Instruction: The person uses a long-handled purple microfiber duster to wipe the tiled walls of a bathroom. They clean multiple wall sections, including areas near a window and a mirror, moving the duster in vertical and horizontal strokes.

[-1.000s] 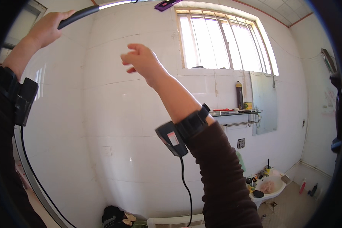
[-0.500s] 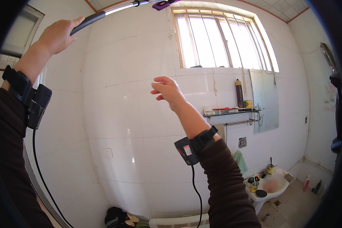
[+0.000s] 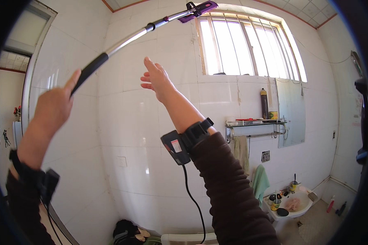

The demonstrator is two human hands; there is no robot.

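My left hand grips the black handle end of a long-handled mop, its thumb laid along the grip. The silver pole slants up to the right, to a purple flat head at the upper left corner of the barred window. Whether the head touches the wall there I cannot tell. My right hand is raised below the pole, fingers spread and empty, in front of the white tiled wall. Each forearm wears a strapped black device with a cable.
Right of my right arm, a metal shelf carries a dark bottle, beside a mirror. Towels hang beneath. A washbasin with toiletries stands at lower right. On the left is a door frame.
My left hand has come down with the mop, so more of its pole and head shows. My right hand has moved up and left toward the pole, fingers spreading. The view has shifted slightly.
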